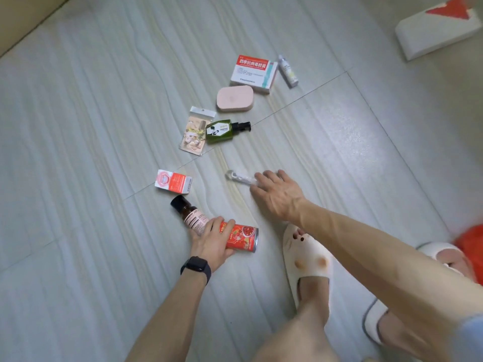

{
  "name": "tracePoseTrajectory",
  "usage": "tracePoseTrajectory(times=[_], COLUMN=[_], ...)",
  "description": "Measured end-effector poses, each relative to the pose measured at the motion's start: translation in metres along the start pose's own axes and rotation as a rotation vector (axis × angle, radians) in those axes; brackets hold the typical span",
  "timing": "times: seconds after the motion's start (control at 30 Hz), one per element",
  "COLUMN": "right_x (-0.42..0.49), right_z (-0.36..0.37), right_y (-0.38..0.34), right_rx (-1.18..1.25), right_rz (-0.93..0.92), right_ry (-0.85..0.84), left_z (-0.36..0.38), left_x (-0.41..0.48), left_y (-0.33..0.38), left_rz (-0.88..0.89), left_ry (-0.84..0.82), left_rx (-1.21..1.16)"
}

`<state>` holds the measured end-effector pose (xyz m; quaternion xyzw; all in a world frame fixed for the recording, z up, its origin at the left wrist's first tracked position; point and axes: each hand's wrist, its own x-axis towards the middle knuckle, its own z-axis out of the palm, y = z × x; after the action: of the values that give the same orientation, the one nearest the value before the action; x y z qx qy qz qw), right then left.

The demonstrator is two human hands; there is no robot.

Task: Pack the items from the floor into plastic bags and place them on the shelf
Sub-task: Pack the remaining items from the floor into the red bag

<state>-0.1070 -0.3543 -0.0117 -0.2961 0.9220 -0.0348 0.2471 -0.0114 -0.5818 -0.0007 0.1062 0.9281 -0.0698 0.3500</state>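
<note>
Items lie scattered on the tiled floor (78, 126). My left hand (213, 241), with a black watch on the wrist, grips a red can (243, 237) lying on its side. A brown bottle with a black cap (188, 212) lies right beside that hand. My right hand (277, 194) reaches over a small clear item (239, 178), fingers spread and touching its near end. Farther off lie a small red-and-white box (173, 182), a flat packet (196, 131), a green pump bottle (224, 130), a pink soap case (235, 97), a red-and-white medicine box (253, 73) and a small white spray bottle (287, 71).
My feet in cream slippers (307, 259) stand at the lower right. Something orange-red (470, 241) shows at the right edge. A white object with a red triangle (439, 30) lies at the top right. A beige wall base (23, 19) runs along the top left.
</note>
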Motion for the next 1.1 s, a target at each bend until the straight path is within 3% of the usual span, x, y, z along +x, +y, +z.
tracePoseTrajectory(times=[0.17, 0.27, 0.53, 0.77, 0.93, 1.1], right_x=[-0.055, -0.107, -0.231, -0.359, -0.458, -0.517], right_z=[0.002, -0.013, -0.11, -0.186, -0.171, -0.098], right_y=[0.07, 0.106, 0.165, 0.159, 0.149, 0.114], right_rx=[0.19, 0.278, 0.248, 0.391, 0.497, 0.768], right_rz=[0.265, 0.293, 0.365, 0.501, 0.628, 0.882], right_ry=[0.016, 0.041, 0.263, 0.506, 0.695, 0.891], left_z=[-0.022, -0.044, -0.157, -0.289, -0.344, -0.353], left_x=[0.027, 0.041, 0.044, -0.007, -0.057, -0.094], left_y=[0.031, 0.06, 0.141, 0.229, 0.286, 0.331], left_rz=[-0.156, -0.21, 0.087, 0.307, 0.532, 0.683], left_ry=[0.131, 0.18, 0.28, 0.468, 0.57, 0.56], left_rx=[-0.143, -0.154, -0.198, -0.264, -0.148, 0.006])
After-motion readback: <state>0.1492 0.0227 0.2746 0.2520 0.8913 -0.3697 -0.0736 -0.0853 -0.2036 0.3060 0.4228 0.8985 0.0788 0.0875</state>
